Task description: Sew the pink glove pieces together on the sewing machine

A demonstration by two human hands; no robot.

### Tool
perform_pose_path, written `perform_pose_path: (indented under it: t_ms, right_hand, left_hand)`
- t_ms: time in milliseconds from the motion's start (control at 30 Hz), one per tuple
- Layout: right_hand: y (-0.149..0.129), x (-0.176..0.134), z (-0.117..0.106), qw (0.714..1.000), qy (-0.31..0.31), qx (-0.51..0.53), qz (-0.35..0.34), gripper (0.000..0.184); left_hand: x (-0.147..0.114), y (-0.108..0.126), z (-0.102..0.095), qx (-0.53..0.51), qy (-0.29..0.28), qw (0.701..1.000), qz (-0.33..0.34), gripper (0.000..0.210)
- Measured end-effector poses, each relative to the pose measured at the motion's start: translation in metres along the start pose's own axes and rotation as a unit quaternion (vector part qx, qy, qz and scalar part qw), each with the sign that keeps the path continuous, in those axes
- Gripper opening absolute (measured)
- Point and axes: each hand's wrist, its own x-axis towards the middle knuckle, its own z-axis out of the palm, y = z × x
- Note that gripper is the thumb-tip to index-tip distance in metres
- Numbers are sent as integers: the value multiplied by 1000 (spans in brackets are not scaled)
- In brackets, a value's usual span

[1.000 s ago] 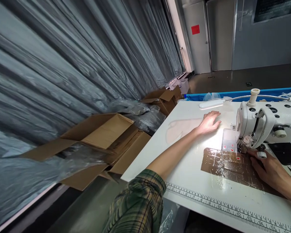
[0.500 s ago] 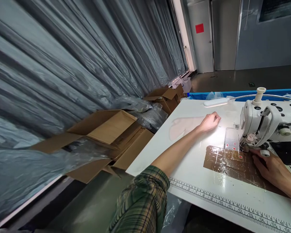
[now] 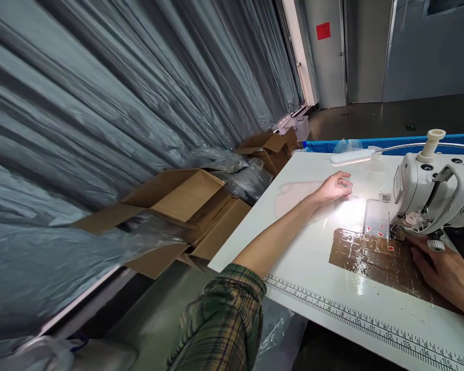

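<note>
My left hand (image 3: 334,188) is stretched over the far part of the white sewing table (image 3: 301,252), its fingers loosely bent and apart, with nothing visible in them. Under and beside its wrist lies a pale, see-through piece of fabric (image 3: 292,198). My right hand (image 3: 443,265) rests on the brown taped sheet (image 3: 367,257), with curled fingers close to the presser foot of the white sewing machine (image 3: 410,180). The machine partly hides those fingertips, and what they hold, if anything, cannot be made out. A clear guide plate (image 3: 377,214) with red marks lies left of the needle area.
A printed ruler (image 3: 348,314) runs along the table's near edge. A white lamp (image 3: 351,156) on a bendable metal neck is at the back. Open cardboard boxes (image 3: 189,196) and clear plastic bags (image 3: 251,180) stand left of the table, beside a grey curtain (image 3: 139,77).
My left hand's fingers have loosened and spread from a closer curl. My right hand stays by the presser foot. The view has shifted slightly, moving the machine rightward in the picture.
</note>
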Motion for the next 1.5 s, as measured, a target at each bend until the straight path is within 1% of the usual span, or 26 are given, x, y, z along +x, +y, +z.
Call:
perform_pose_path:
  t_ms: [133,200,267,433,667,733,800,867,933,1000,1067,1133,1200,1333,1500]
  right_hand:
    - [1,3,-4,1000,-8,2,-10,36]
    - [-2,5,-10,1000,-17,6,-6,38]
    - [-5,7,-15,999,-31,8,3,40]
    - [-10,9,-20,999,-40,14,3,41]
    - [-4,4,-9,1000,-20,14,3,41]
    - [-3,3,-7,1000,-16,22,2,42]
    - [-3,3,-6,1000,-11,26,-1,42]
    - [-3,3,-6,1000,-8,22,2,43]
    - [-4,4,-7,1000,-18,14,10,44]
    - [-6,5,-10,999,-30,7,22,45]
    - [-10,6,-14,999,-35,6,30,47]
    - [-14,8,-20,999,-38,11,38,48]
    - [-16,10,-24,998,-42,19,50,49]
    - [-11,11,-24,996,-40,26,77,46]
    - [-4,11,-18,995,-15,36,86,31]
  left_hand:
    - [0,-3,2,-5,-12,1000,9,30]
    - [3,-4,5,-5,-9,1000,12,19]
    - [6,-5,9,-9,1,1000,7,13]
    - [10,-5,13,-31,22,999,-16,18]
    - [0,2,15,-13,9,1000,-18,29]
    - [-5,4,11,9,13,1000,-7,29]
    - [-13,6,2,33,33,999,12,24]
    - [-24,5,-12,91,71,993,36,15]
    - [-39,3,-26,176,112,977,48,5]
    - [-55,-2,-38,242,138,959,43,15]
    - [-69,-9,-45,271,138,952,16,23]
    - [-79,-15,-47,294,124,948,-14,25]
    - [-84,-21,-46,303,118,945,-30,23]
    - [-87,-26,-45,287,131,949,-14,22]
    - [-91,-29,-47,261,141,955,7,19]
